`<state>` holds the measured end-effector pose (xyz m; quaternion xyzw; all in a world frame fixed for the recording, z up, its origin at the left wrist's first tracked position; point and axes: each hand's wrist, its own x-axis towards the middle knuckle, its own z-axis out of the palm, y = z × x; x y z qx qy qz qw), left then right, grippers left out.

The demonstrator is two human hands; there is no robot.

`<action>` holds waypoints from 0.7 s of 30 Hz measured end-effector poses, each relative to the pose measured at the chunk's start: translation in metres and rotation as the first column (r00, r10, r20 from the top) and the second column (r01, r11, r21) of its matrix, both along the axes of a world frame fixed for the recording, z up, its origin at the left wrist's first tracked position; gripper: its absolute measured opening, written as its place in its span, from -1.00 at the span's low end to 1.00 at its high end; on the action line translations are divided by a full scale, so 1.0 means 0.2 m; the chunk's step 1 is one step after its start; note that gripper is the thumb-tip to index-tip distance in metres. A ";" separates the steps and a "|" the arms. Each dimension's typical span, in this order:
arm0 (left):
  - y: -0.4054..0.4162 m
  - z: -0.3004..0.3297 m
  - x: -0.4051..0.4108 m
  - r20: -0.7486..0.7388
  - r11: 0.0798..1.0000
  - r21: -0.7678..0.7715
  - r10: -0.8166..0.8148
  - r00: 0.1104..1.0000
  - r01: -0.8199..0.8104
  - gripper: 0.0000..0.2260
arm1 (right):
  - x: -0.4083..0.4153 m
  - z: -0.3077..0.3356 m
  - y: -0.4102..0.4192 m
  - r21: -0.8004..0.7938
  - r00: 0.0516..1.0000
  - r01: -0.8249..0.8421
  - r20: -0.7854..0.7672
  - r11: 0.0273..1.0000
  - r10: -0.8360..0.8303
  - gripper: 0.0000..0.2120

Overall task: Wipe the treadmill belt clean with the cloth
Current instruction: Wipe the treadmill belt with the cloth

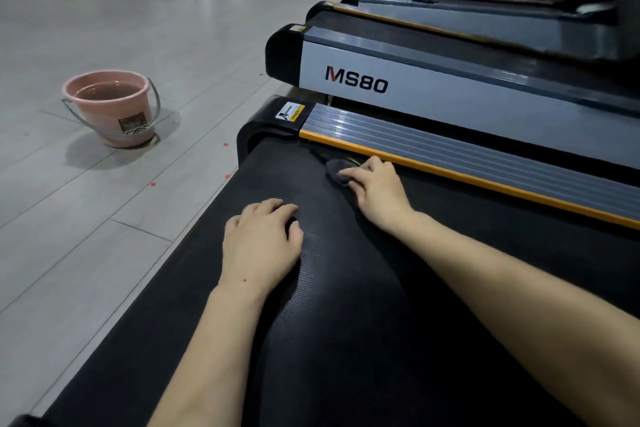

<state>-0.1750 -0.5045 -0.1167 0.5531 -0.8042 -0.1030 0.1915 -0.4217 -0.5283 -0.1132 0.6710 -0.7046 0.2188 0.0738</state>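
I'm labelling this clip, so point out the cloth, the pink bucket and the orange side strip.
cloth (335, 170): head view, dark folded part beyond the fingertips.
pink bucket (114, 114): head view, outer wall.
orange side strip (450, 173): head view, top face.

A gym or fitness-equipment showroom; treadmills (450, 104) stand side by side in a long row on a pale tiled floor (104, 28); one is marked MS80.

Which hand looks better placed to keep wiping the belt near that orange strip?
The right hand: it already presses the dark cloth onto the belt beside the orange strip. The left hand lies flat on the belt, nearer the floor side, with no cloth.
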 end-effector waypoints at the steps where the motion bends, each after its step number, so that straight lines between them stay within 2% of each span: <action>1: 0.00 0.00 -0.01 -0.001 1.000 -0.001 -0.012 1.000 0.012 -0.64 | 0.05 0.00 0.12 -0.019 0.999 -0.033 0.021 0.999 0.033 -0.76; 5: 0.01 -0.01 -0.04 -0.021 0.998 -0.047 -0.032 0.999 0.031 -0.65 | 0.09 0.00 0.58 0.047 0.939 -0.345 0.018 0.937 0.344 -0.74; 7: 0.03 0.00 -0.07 -0.027 0.996 -0.061 -0.063 0.998 0.061 -0.66 | -0.01 0.03 0.55 0.092 0.926 -0.368 -0.051 0.925 0.374 -0.73; 10: 0.09 -0.02 -0.14 -0.002 0.988 -0.067 -0.136 0.991 0.136 -0.66 | -0.25 0.03 0.30 0.031 0.971 -0.178 -0.154 0.984 0.180 -0.74; 13: 0.12 -0.04 -0.19 0.077 0.979 -0.071 -0.187 0.979 0.192 -0.64 | -0.43 0.00 0.14 0.013 0.993 0.090 -0.084 0.996 -0.089 -0.75; 16: 0.12 -0.04 -0.20 0.096 0.973 -0.094 -0.201 0.975 0.210 -0.63 | -0.35 -0.01 0.19 0.010 0.991 0.130 -0.029 0.991 -0.129 -0.75; 19: 0.12 -0.04 -0.20 0.105 0.972 -0.085 -0.209 0.972 0.218 -0.64 | -0.20 -0.01 0.48 -0.010 1.000 -0.022 0.015 1.000 0.022 -0.76; 21: 0.13 -0.04 -0.21 0.139 0.971 -0.070 -0.217 0.966 0.228 -0.63 | -0.11 -0.01 0.73 0.002 0.977 -0.213 -0.003 0.977 0.213 -0.75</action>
